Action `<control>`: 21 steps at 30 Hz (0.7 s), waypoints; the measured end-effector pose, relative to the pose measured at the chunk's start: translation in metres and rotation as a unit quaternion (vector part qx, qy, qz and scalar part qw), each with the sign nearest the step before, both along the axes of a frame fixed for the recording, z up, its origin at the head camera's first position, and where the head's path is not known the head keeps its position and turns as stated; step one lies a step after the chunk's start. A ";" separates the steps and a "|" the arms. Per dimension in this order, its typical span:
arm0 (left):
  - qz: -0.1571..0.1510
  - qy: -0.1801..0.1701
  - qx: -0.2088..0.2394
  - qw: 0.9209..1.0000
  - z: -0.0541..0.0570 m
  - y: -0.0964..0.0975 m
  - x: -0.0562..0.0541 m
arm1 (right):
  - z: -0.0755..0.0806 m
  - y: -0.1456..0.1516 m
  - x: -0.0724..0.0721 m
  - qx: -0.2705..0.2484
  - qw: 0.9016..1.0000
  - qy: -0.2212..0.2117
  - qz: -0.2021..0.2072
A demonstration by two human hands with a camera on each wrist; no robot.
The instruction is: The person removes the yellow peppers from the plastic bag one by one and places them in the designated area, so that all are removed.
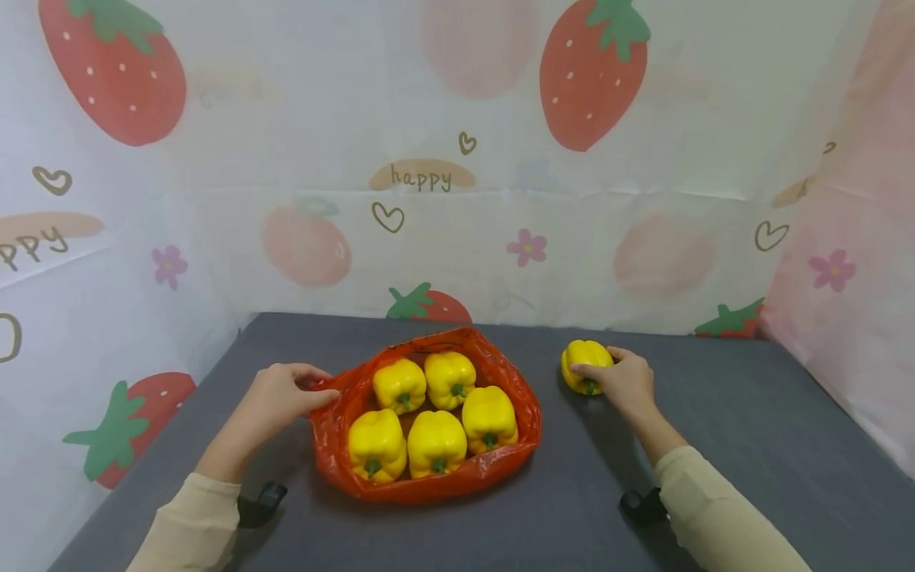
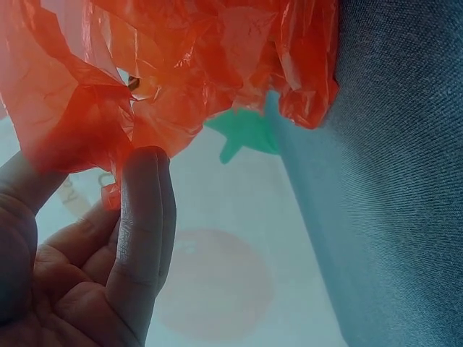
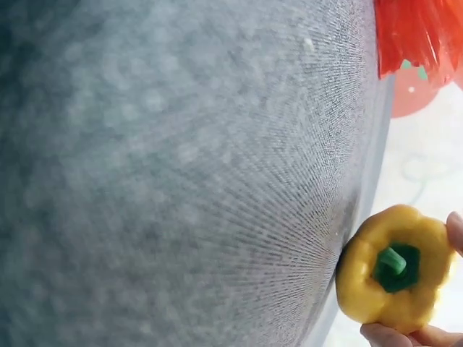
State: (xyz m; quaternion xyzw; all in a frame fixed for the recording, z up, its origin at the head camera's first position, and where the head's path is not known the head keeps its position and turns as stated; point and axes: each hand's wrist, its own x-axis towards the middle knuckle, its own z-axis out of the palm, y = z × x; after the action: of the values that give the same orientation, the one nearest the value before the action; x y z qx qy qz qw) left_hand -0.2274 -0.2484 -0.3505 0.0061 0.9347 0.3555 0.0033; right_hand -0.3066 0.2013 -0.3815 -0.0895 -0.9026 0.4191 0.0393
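A red plastic bag lies on the grey table with its mouth spread wide, and several yellow bell peppers sit inside it. My left hand pinches the bag's left rim between thumb and fingers; the left wrist view shows the thin red film caught there. To the right of the bag, my right hand grips another yellow bell pepper between thumb and fingers. In the right wrist view that pepper has its green stem facing the camera and appears to touch the table.
Grey cloth covers the table. Behind it hangs a white curtain printed with strawberries and hearts, with more curtain on both sides. A black strap device shows at the left wrist and another at the right.
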 end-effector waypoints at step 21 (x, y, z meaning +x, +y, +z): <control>0.009 -0.011 0.010 1.000 -0.003 0.000 -0.001 | 0.004 0.003 -0.005 0.027 0.999 -0.022 0.018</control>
State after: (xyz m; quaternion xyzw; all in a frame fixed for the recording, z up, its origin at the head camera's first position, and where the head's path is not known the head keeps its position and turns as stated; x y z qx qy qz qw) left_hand -0.2288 -0.2482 -0.3537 -0.0066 0.9311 0.3645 0.0102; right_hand -0.3117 0.2042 -0.3771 -0.0812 -0.9158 0.3930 0.0141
